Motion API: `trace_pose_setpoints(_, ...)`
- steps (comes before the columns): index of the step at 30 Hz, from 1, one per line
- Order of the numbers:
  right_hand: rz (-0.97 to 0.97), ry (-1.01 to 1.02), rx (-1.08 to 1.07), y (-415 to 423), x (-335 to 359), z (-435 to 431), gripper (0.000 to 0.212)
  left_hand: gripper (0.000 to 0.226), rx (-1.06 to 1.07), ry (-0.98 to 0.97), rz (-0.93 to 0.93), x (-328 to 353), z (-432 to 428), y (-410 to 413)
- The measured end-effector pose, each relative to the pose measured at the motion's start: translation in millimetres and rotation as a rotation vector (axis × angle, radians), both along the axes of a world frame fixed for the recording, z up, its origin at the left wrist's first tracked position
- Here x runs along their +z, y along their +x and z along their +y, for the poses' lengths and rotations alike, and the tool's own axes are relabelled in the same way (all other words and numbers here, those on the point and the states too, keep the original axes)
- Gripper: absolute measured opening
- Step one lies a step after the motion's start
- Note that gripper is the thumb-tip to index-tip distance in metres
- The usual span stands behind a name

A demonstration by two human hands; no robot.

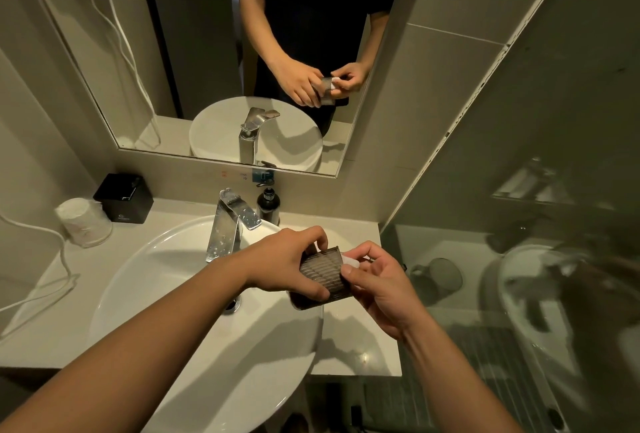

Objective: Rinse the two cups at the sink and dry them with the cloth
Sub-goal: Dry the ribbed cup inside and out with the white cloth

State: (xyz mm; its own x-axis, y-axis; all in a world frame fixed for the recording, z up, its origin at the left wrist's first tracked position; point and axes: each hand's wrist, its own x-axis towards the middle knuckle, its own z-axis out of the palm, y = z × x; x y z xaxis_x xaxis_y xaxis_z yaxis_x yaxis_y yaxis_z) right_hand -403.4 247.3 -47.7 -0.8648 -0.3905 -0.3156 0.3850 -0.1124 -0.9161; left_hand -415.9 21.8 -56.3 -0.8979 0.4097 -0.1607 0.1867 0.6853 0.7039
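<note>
My left hand [284,261] grips a dark ribbed cup [323,275], held on its side over the right rim of the white sink basin [138,280]. My right hand [377,289] pinches a small white cloth [349,261] at the cup's mouth, thumb pressed on the cup's wall. A second cup [85,223], clear, stands upside down on the counter at the left with something white inside it. The chrome tap [230,221] shows no running water.
A black box [124,197] and a dark pump bottle [268,204] stand at the back of the counter [356,356]. A white cable [52,273] trails over the counter's left side. The mirror [214,51] is above; a glass partition [519,259] closes the right.
</note>
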Motion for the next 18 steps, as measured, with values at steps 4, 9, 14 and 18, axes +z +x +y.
trace_pose_setpoints(4,0.008,-0.054,0.056,-5.1,-0.6,6.4,0.015,0.058,0.002,0.103,-0.137,4.9,-3.1,-0.7)
trace_pose_setpoints(9,0.135,-0.013,-0.102,-17.4,5.3,18.4,0.021,0.058,0.133,0.511,-0.399,-6.3,-4.2,3.4)
trace_pose_setpoints(14,0.522,0.323,-0.463,-24.6,37.1,31.5,0.008,0.054,0.421,0.530,-0.311,-23.0,-4.1,4.6)
trace_pose_setpoints(18,0.556,0.622,-0.386,-21.2,54.1,27.9,0.010,0.040,0.644,0.727,-0.181,-17.0,10.5,9.0)
